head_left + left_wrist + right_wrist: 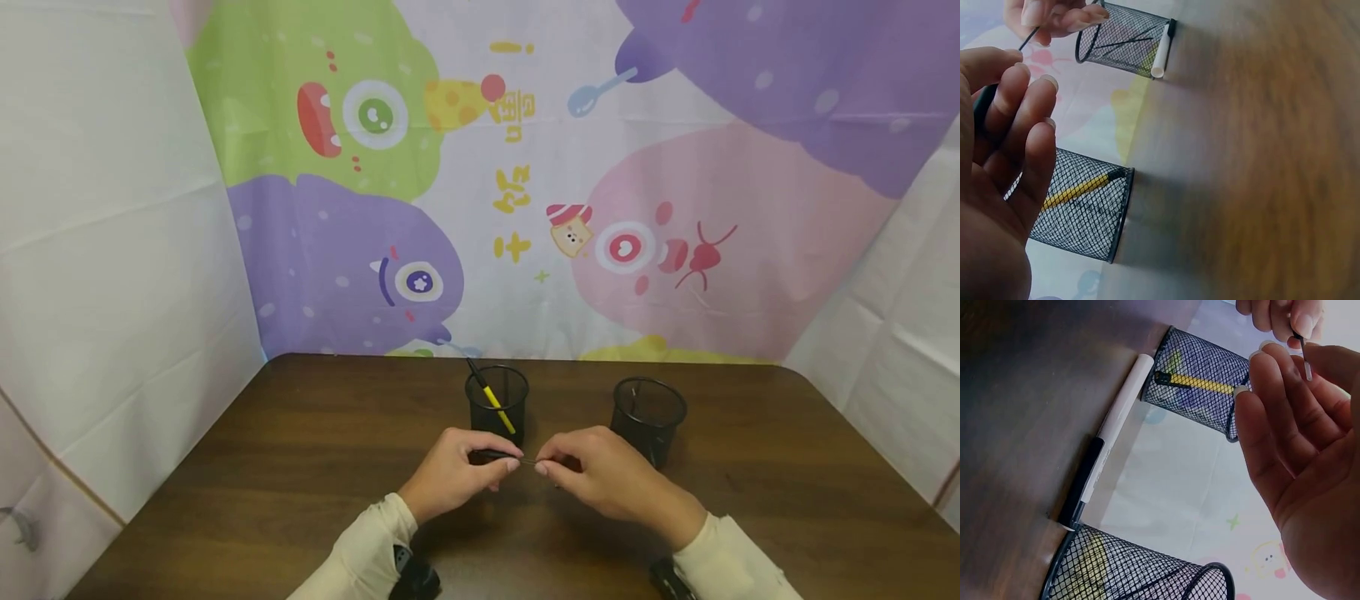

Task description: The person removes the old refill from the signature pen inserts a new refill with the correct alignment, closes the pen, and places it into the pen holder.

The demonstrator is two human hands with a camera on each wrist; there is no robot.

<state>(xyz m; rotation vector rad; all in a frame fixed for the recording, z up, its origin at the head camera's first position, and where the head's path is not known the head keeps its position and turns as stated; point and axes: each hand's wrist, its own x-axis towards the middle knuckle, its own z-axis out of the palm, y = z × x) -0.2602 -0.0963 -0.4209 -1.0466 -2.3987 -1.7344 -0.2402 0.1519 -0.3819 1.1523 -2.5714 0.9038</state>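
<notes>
My left hand [459,473] holds a slim dark stick [491,454] whose kind I cannot tell; its dark thicker end [986,103] lies within the curled fingers. From there a thin shaft [1029,39] runs across to my right hand [611,475], ending in a pale tip [1309,370]. Right thumb and forefinger pinch the shaft near that tip, while the other right fingers [1266,406] are loosely bent. Just beyond the left hand stands a black mesh cup [497,417] with a yellow-and-black pen [491,396] leaning in it.
A second mesh cup [649,417], behind the right hand, contains thin dark sticks [1125,42]. On the table [337,433] near the cups lies a white marker with a black cap [1110,437]. A cartoon-printed cloth [517,308] hangs behind the table, with white cloth [112,208] at the sides.
</notes>
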